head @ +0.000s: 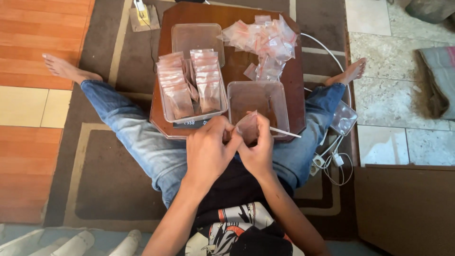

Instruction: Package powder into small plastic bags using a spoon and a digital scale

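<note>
Both hands meet at the near edge of the small dark wooden desk [227, 19]. The left hand [208, 151] and the right hand [258, 151] share a grip on one small clear plastic pouch [247, 127], fingers of each pinched closed on its edges, so it sits upright between them, just above the desk's front rim. A thin white stick [286, 132] juts out to the right from beside the right hand. Just behind the pouch stands a clear plastic tub [258, 102] with brownish powder in it. To its left, a second tub [189, 92] holds rows of filled pouches standing on edge, resting on a small scale [192, 123]. Further back lie an empty clear tub [196, 38] and a loose heap of empty pouches [265, 42].
</note>
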